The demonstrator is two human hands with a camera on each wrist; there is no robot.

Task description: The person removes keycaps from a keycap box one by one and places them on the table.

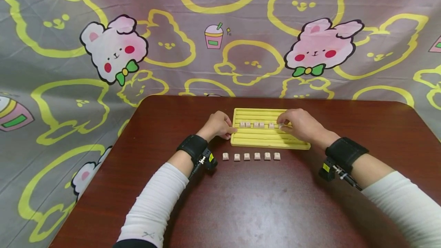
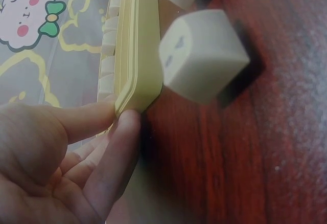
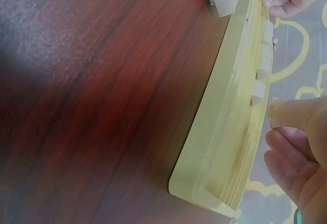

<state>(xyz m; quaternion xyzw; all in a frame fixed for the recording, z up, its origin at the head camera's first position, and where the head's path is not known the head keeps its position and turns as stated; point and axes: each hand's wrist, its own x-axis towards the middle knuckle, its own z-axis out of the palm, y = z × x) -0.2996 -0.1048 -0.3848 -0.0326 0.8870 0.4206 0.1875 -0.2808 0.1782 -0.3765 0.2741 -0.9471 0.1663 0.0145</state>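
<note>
A yellow ridged tray [image 1: 265, 142] lies on the table, with several pale keycaps [image 1: 256, 124] in a row along one of its middle slots. My left hand [image 1: 219, 123] pinches the tray's left edge; in the left wrist view its thumb and fingers close on the near corner. Over the right part of the same row, my right hand [image 1: 303, 123] pinches a keycap [image 1: 281, 125], mostly hidden by thumb and fingers. In front of the tray stands a line of loose keycaps [image 1: 257, 156]; a dark mark shows on the nearest keycap [image 2: 202, 55] in the left wrist view.
The dark red-brown wooden table [image 1: 262, 202] carries everything. Behind it hangs a grey curtain [image 1: 203, 64] printed with yellow outlines and rabbit faces. Each wrist wears a black strap [image 1: 193, 146] with a small camera.
</note>
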